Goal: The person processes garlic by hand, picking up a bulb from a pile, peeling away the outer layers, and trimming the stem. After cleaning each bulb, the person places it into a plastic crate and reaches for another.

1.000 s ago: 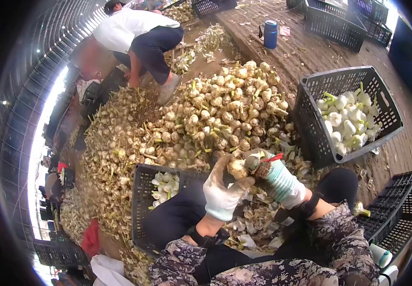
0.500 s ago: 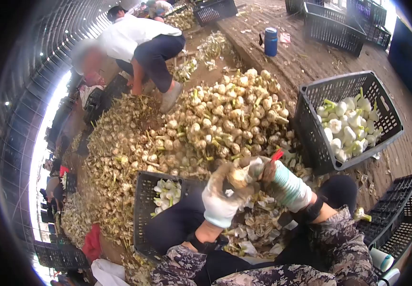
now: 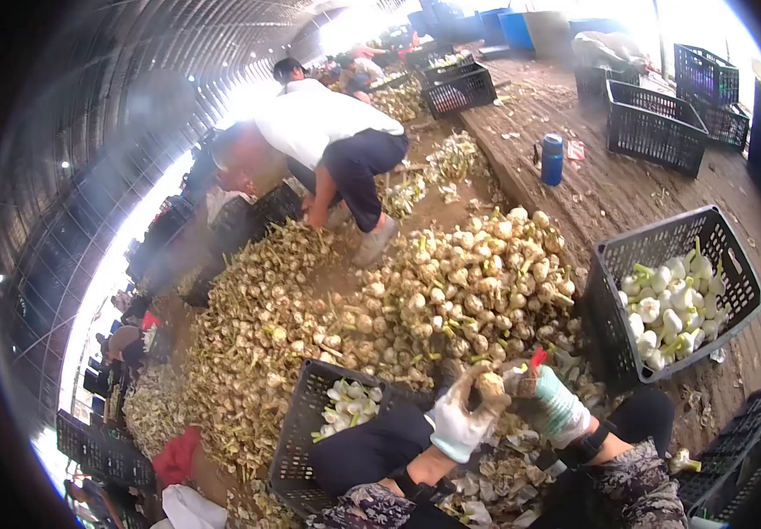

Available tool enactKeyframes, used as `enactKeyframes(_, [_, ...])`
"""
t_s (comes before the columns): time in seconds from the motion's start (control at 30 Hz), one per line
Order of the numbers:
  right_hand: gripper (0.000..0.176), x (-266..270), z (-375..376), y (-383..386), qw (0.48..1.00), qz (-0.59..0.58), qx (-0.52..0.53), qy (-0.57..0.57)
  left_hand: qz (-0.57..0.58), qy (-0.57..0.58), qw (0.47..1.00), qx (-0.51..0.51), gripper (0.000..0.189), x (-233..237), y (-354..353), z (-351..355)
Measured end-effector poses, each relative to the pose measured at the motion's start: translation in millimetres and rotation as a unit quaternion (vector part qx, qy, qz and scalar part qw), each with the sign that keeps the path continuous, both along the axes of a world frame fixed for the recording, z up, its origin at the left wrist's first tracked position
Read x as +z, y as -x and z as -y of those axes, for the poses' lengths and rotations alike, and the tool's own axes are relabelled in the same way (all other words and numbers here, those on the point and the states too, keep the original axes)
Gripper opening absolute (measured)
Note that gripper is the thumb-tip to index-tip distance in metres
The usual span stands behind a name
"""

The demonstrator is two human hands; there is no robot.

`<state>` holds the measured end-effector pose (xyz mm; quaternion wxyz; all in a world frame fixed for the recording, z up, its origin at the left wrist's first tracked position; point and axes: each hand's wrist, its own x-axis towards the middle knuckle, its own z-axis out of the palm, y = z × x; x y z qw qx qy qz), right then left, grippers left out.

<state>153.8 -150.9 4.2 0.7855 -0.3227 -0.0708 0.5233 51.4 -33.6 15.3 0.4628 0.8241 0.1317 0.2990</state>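
Where the hands meet: I see a dirt-stained tan garlic bulb [image 3: 490, 385] held up over the lap, low in the middle of the view, just in front of the big heap.
Left hand: the left hand [image 3: 455, 425] wears a white fabric glove. Its grip is clenched round the bulb from below and from the left.
Right hand: the right hand [image 3: 552, 407] wears a teal-and-white striped glove. Its grip is clenched on a small red-tipped tool [image 3: 536, 357] and touches the bulb's right side. I cannot make out the working end of the tool.
Lap: pale papery garlic skins [image 3: 486, 480] lie between the dark trouser legs, under both hands.
Near crate: a black plastic lattice crate [image 3: 296, 441] sits tilted just beside the left knee, with a few peeled white garlic bulbs [image 3: 348, 406] in it.
Right crate: a second black lattice crate [image 3: 614, 264] is tipped toward me. It holds clean white bulbs with green stalk stubs [image 3: 673, 304].
Heap: a broad heap of unpeeled tan garlic [image 3: 451, 291] covers the ground between the two crates and beyond them.
Co-worker: a person in a white shirt and dark trousers [image 3: 327, 132] bends over the far side of the heap, one hand down at the garlic.
Boards: a blue cylindrical bottle [image 3: 553, 159] stands upright on the wooden boards [image 3: 609, 194], with empty black crates [image 3: 653, 132] near it.
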Motion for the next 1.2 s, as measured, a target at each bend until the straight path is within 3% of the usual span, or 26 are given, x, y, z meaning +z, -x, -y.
enactKeyframes(0.03, [0.026,-2,-2,2,1.0,-0.008,-0.001,0.012,0.02,0.104,0.994,-0.005,0.056,-4,-2,3])
enactKeyframes(0.1, [0.017,-6,-8,1,0.999,0.039,-0.021,-0.022,-0.008,0.172,0.985,-0.002,0.041,7,2,6])
enactKeyframes(0.17, [0.017,-2,-10,0,0.998,0.03,-0.007,-0.046,-0.018,0.243,0.969,-0.042,0.03,-13,5,-5])
enactKeyframes(0.2, [0.018,-2,-15,1,0.992,0.124,-0.035,0.018,-0.008,0.198,0.979,-0.038,0.03,-22,6,-6])
enactKeyframes(0.23, [0.019,-3,-19,3,0.971,0.217,-0.058,0.082,-0.058,0.323,0.944,-0.012,0.038,-11,3,-3])
enactKeyframes(0.3, [0.013,-4,-23,4,0.924,0.347,-0.091,0.133,-0.05,0.417,0.908,-0.004,0.039,-16,4,-7])
enactKeyframes(0.33, [0.014,-6,-21,4,0.926,0.344,-0.096,0.118,-0.005,0.381,0.925,0.005,0.052,-26,-2,-7])
enactKeyframes(0.37, [0.015,-6,-19,4,0.928,0.343,-0.101,0.102,-0.008,0.383,0.924,0.005,0.052,-26,-1,-7])
enactKeyframes(0.4, [0.015,-11,-16,-1,0.929,0.342,-0.101,0.103,-0.034,0.455,0.89,0.012,0.054,-18,0,-6])
enactKeyframes(0.47, [0.025,-23,-6,-14,0.986,0.154,0.035,0.051,-0.066,0.551,0.832,0.017,0.057,-7,-1,-4])
enactKeyframes(0.57, [0.023,1,-7,-6,0.965,0.244,0.028,0.089,-0.016,0.522,0.852,-0.031,0.043,-12,2,-9])
enactKeyframes(0.6, [0.022,-10,-10,-5,0.995,0.095,0.013,0.027,-0.051,0.43,0.901,-0.024,0.036,-18,0,-14])
enactKeyframes(0.63, [0.022,-15,-7,-4,0.995,0.093,0.011,0.028,-0.054,0.43,0.901,-0.025,0.036,-22,2,-12])
enactKeyframes(0.7, [0.022,-13,-6,-4,0.918,0.344,-0.079,0.178,-0.094,0.087,0.992,0.006,0.034,-14,1,-3])
enactKeyframes(0.73, [0.024,-12,-10,-4,0.824,0.524,-0.196,0.091,-0.128,-0.034,0.991,0.022,0.038,3,1,2])
enactKeyframes(0.77, [0.024,-10,-7,-6,0.824,0.523,-0.196,0.093,-0.037,0.0,0.999,0.02,0.044,-10,1,-3])
enactKeyframes(0.83, [0.016,0,2,-8,0.802,0.57,-0.141,0.11,-0.061,0.281,0.958,-0.017,0.054,-6,5,-7])
enactKeyframes(0.87, [0.009,4,7,-8,0.963,0.236,-0.034,0.123,-0.037,0.424,0.903,-0.064,0.057,0,5,-9])
enactKeyframes(0.9, [0.012,6,11,-16,0.974,0.216,-0.025,0.064,-0.012,0.556,0.824,-0.109,0.06,6,5,-11])
enactKeyframes(0.93, [0.014,4,16,-18,0.969,0.242,-0.016,0.048,0.036,0.596,0.779,-0.193,0.06,-3,6,-17])
enactKeyframes(0.97, [0.017,1,18,-18,0.963,0.268,-0.006,0.031,0.036,0.596,0.778,-0.194,0.06,-2,4,-16])
enactKeyframes(1.07, [0.015,-18,8,-14,0.967,0.22,-0.06,0.117,-0.007,0.477,0.874,-0.093,0.055,-11,-1,-11])
enactKeyframes(1.1, [0.015,-13,6,-12,0.967,0.22,-0.06,0.116,-0.07,0.41,0.902,-0.115,0.057,-4,-1,-8])
enactKeyframes(1.17, [0.013,0,6,-9,0.956,0.236,-0.137,0.105,-0.034,0.347,0.929,-0.127,0.058,-15,1,-6])
enactKeyframes(1.2, [0.017,-1,9,-21,0.973,0.191,-0.114,0.067,-0.036,0.348,0.928,-0.125,0.058,-13,3,-5])
